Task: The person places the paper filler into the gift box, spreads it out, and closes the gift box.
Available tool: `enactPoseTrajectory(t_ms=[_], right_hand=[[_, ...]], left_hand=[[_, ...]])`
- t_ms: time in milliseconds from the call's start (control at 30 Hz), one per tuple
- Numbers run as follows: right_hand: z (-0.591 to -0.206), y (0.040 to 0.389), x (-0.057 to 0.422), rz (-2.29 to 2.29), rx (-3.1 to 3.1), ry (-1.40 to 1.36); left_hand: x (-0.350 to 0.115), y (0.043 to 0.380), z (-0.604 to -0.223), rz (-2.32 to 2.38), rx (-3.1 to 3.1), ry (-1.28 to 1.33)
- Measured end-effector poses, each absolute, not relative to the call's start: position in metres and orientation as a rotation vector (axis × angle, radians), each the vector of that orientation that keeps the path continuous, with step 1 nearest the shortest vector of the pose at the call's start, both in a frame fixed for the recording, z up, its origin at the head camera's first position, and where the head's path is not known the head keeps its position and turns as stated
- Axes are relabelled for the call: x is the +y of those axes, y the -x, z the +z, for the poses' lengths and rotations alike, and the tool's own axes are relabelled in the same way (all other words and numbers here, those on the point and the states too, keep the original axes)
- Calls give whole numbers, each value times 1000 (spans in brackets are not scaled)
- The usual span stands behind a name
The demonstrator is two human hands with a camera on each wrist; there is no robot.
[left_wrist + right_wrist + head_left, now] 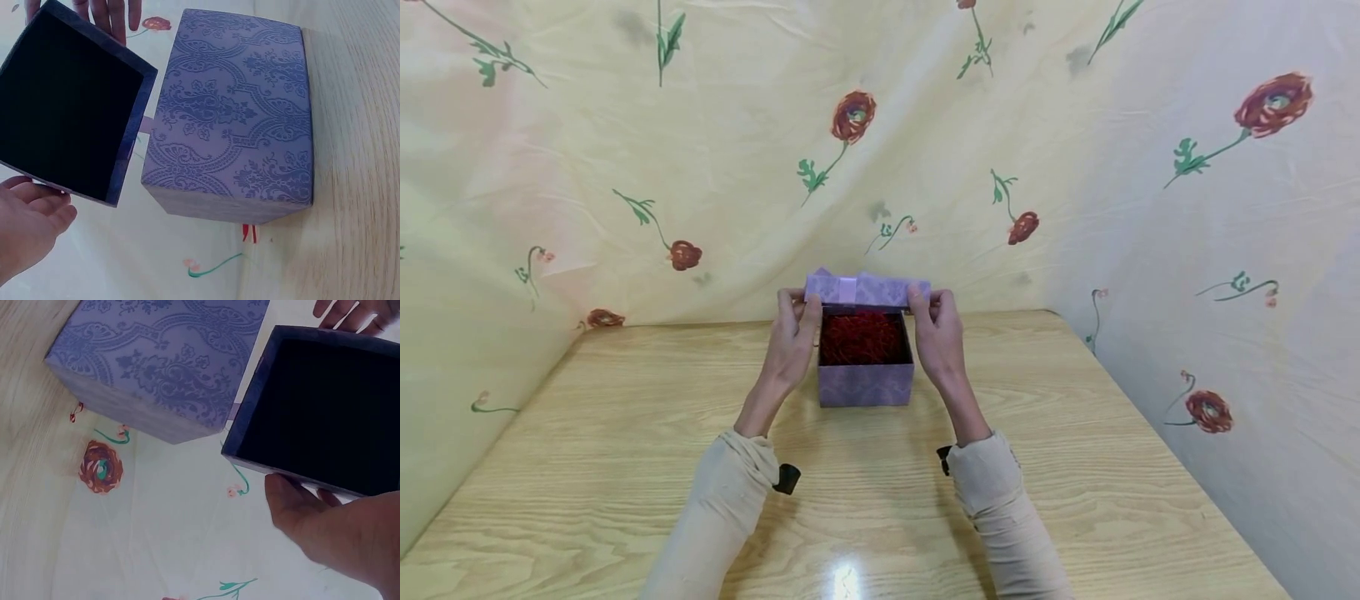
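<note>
Both hands hold a purple box lid with a ribbon bow, raised above the back of an uncovered box. My left hand grips its left end, thumb on the front side. At the right end, my right hand holds it the same way. The patterned purple box stands on the table, filled with dark red shredded paper. In the left wrist view the lid's dark hollow inside faces the camera, beside the box's front wall. The right wrist view also shows the lid's inside.
The box stands toward the back of a light wood-grain table. A pale cloth printed with red flowers hangs behind the table and along both sides. Some thin red strands lie by the box. Each wrist bears a dark strapped device.
</note>
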State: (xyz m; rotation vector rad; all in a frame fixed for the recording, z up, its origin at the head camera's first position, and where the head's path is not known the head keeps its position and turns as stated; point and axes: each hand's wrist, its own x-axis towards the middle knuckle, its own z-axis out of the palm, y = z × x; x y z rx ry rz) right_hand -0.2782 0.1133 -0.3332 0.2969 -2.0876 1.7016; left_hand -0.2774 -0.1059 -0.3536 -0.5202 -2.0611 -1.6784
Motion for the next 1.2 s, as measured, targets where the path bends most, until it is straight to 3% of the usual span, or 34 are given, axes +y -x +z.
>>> enactPoseTrajectory(t_ms=[200, 667, 1200], right_hand=[[-337, 281, 120, 1724, -2138, -392], [-354, 289, 142, 1648, -2237, -665], [-369, 292, 159, 1441, -2507, -827]], left_hand=[[-108, 277, -352, -1638, -2160, 466], [-128, 277, -368, -1594, -2354, 693], [-137, 276, -378, -1479, -2608, 701]])
